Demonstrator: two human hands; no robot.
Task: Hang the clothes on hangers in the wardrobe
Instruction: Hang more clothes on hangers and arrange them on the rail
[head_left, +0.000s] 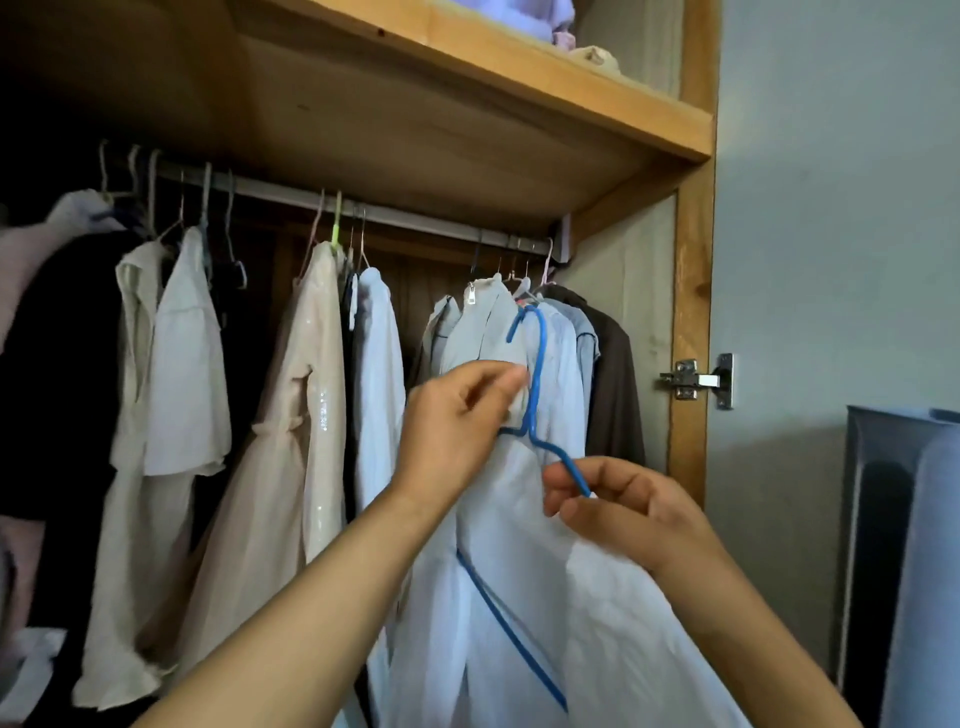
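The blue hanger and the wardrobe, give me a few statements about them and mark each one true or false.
1. The blue hanger has its hook over the rail. False: the hook is below the rail, in front of the hung clothes.
2. The right hand pinches the hanger's shoulder end. True.
3. The left hand is empty and hangs at the person's side. False: it is raised by the hanger's neck, fingers on the white garment.
4. A brown garment hangs at the right end of the rail. True.
5. The shelf above the rail holds folded items. True.
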